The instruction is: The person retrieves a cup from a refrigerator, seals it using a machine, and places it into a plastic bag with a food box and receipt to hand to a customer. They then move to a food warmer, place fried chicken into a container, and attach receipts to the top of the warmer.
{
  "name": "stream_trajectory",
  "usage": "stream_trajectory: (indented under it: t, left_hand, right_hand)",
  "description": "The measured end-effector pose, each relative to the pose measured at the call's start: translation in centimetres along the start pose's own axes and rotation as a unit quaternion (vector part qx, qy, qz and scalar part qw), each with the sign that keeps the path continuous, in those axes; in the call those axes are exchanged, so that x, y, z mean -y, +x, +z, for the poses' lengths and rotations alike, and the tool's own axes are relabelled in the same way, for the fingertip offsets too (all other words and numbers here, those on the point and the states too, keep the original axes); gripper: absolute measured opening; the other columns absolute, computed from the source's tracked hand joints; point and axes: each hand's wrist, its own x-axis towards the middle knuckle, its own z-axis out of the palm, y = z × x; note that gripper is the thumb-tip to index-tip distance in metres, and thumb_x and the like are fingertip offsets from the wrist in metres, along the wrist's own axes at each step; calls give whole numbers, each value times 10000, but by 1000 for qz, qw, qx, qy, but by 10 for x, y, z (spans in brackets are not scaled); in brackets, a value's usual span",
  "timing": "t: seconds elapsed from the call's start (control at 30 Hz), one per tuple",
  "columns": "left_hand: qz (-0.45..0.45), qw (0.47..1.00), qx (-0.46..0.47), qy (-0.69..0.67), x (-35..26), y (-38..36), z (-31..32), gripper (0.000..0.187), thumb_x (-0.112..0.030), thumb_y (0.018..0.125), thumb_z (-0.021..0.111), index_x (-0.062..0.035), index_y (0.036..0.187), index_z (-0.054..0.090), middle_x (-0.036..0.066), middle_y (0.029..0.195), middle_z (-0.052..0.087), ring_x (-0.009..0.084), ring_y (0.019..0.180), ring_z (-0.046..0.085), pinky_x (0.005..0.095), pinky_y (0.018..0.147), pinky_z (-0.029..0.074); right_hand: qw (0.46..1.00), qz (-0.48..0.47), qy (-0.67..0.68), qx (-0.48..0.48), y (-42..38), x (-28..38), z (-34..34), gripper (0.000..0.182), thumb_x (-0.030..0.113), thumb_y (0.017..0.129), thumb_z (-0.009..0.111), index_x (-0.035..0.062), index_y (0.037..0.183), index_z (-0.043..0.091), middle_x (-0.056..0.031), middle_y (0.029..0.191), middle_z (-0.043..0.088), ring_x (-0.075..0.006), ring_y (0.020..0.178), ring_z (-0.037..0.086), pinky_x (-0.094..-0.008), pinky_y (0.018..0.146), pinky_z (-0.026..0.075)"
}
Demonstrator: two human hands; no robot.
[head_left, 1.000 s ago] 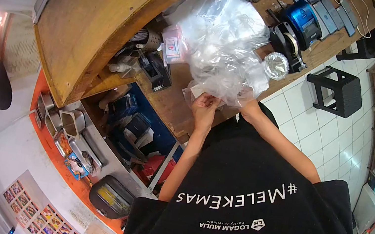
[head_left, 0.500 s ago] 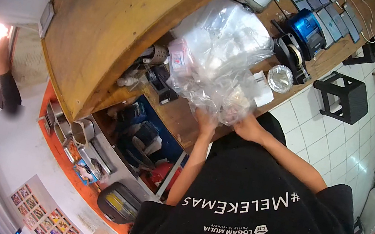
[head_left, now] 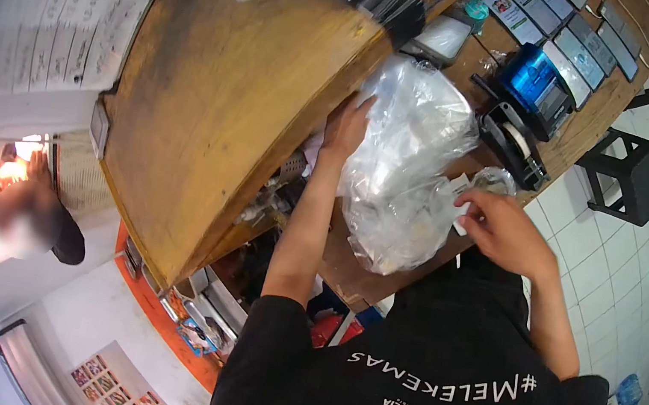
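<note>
Clear plastic bags (head_left: 413,144) lie heaped on the wooden surface (head_left: 344,256) beside the tape dispenser (head_left: 514,147), between both hands, apparently so either can reach. From where I stand, the left hand (head_left: 346,127) is across the heap from the dispenser, its fingers extended, gripping nothing I can see. Nearer the dispenser, the right hand (head_left: 508,234) curls its fingers beside a white paper slip (head_left: 459,185); I cannot tell whether they pinch it. A foil bowl (head_left: 497,180) sits just beside the dispenser, presumably for easy reach.
</note>
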Motion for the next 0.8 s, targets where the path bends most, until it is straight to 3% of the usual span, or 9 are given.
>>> stream_trajectory:
  t: [0.1,0.17,0.23,0.3,0.4,0.5,0.57,0.73,0.8]
  left_hand:
    - [21,999,45,5,12,17,0,222,-14,896,587,11,1113,625,191,1119,623,391,1055,582,422,904,477]
    - [71,996,-58,7,7,13,-16,154,-12,907,567,15,1050,618,181,1051,630,380,985,600,411,848,486]
    - [95,987,-102,79,1,14,-18,122,6,903,566,12,1017,611,170,1018,626,372,943,607,400,822,491]
    - [48,988,-144,11,-14,12,-34,114,37,894,562,12,997,604,170,1011,611,364,918,605,401,814,491]
    - [22,995,-53,-80,-38,-6,-51,205,69,879,545,2,1045,645,156,1136,596,347,970,589,388,856,495]
    - [-63,987,49,-139,-48,-14,-54,308,50,863,585,-28,1143,686,146,1301,560,334,1112,571,390,952,474]
    - [5,997,67,39,-71,-7,-67,313,36,831,640,-30,1129,705,154,1346,538,339,1167,565,399,969,470]
    - [-3,1000,-2,4,-46,-17,-36,163,14,777,712,-14,937,728,133,1245,605,337,1155,571,430,955,467]
    - [-106,990,-9,-95,-46,-22,-34,122,5,761,749,1,875,704,119,1179,619,311,1111,587,402,932,464]
  right_hand:
    - [997,-62,44,-11,36,-4,8,205,110,897,632,-12,1062,617,-118,770,656,-221,680,631,-349,659,499]
    - [986,-1,159,39,75,-12,22,237,153,904,655,-19,1063,618,-92,784,665,-185,708,636,-339,652,508]
    - [955,55,287,47,128,-41,53,280,230,931,645,-26,1042,620,-88,826,672,-182,771,656,-332,678,538]
    - [868,223,440,61,180,-49,70,369,279,954,606,-37,1139,560,-137,990,654,-234,808,670,-351,710,578]
    - [800,258,541,1,221,-55,91,461,288,968,570,-56,1252,456,-182,1168,584,-274,835,681,-389,749,599]
    - [786,181,590,-32,237,-73,115,464,315,970,540,-47,1253,475,-180,1180,563,-278,854,677,-374,689,603]
    - [813,182,551,-33,237,-73,110,435,297,983,510,-38,1260,482,-150,1155,581,-271,867,671,-377,701,603]
    - [857,202,473,-27,248,-74,103,435,247,979,510,-24,1316,463,-172,1203,584,-266,895,659,-355,649,603]
    - [860,205,461,-82,265,-92,123,551,218,971,523,-79,1411,375,-213,1188,581,-279,899,654,-378,608,600]
